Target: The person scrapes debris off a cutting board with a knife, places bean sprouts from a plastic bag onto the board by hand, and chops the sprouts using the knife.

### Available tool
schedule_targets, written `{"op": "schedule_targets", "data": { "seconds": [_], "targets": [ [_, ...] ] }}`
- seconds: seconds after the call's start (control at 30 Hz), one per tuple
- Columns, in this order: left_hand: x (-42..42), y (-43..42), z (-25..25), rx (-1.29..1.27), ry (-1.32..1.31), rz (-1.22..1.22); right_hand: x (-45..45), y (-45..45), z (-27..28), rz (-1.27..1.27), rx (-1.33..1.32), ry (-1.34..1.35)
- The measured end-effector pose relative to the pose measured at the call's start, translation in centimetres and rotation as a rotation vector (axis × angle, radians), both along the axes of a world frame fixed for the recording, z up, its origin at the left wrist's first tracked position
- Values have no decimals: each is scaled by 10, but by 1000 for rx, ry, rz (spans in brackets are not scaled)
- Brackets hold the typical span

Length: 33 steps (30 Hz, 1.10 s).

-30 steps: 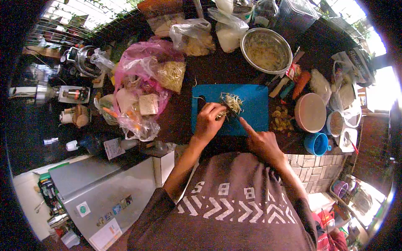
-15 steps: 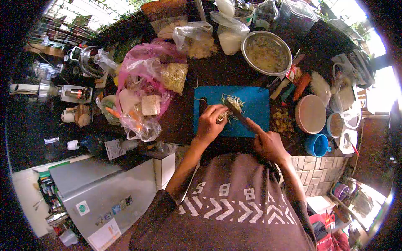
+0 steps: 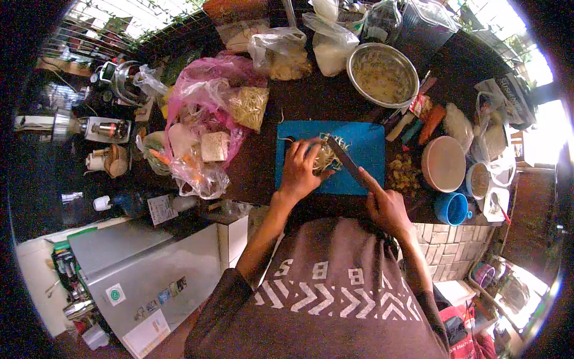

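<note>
A small heap of pale bean sprouts [image 3: 326,159] lies on the blue cutting board [image 3: 369,140]. My left hand [image 3: 297,172] curves around the left side of the heap, fingers and thumb gripping the sprouts. In my right hand [image 3: 387,208] is a knife [image 3: 347,163], its handle wrapped by my fingers. The dark blade slants up and left along the right side of the sprouts; whether it touches the board I cannot tell. Some loose cut strands lie beyond the blade tip.
A pink plastic bag [image 3: 197,78] with a bag of sprouts [image 3: 250,109] and a pale block [image 3: 214,147] lies left. A metal bowl [image 3: 382,75] stands behind the board. To the right are brown pieces [image 3: 402,175], a pinkish bowl [image 3: 443,164] and a blue mug [image 3: 452,209].
My left hand has spread wider around the sprouts and gathered them closer together. The knife has shifted slightly right and its tip away from my left fingers.
</note>
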<state>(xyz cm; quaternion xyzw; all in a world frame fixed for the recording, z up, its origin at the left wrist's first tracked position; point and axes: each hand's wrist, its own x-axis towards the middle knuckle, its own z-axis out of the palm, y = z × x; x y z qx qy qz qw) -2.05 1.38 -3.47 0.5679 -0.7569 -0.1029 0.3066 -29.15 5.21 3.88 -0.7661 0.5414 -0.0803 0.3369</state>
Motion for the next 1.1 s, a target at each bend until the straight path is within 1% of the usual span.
{"op": "schedule_targets", "data": {
  "seconds": [0.07,0.23,0.33,0.47,0.53,0.57,0.67,0.77,0.87,0.93,1.0,1.1],
  "targets": [
    [5,-2,-10,29,-5,-21,1,-1,1,-7,-7,-12],
    [6,-9,5,73,39,-41,-3,-1,-1,-41,-64,-72],
    [8,-26,10,31,7,-39,-3,-5,0,-72,-61,-36],
    [11,-37,10,-20,-13,-140,-1,-5,3,-85,-65,-49],
    [13,-28,18,66,-100,-158,-1,-5,3,-86,-77,-47],
    [13,-24,17,66,-104,-162,-2,-3,2,-91,-77,-56],
    [18,-15,7,102,-115,-147,-2,0,0,-96,-71,-81],
    [19,-9,6,116,-124,-158,-3,2,-8,-84,-46,-83],
    [11,2,26,71,-98,-98,-2,1,-12,-68,-31,-55],
    [9,7,29,133,-157,-40,-1,1,-9,-62,-34,-36],
    [11,8,16,136,-114,-43,0,1,-4,-64,-37,-73],
    [14,9,2,122,-54,-33,-1,-1,-7,-53,-33,-59]
  ]
}}
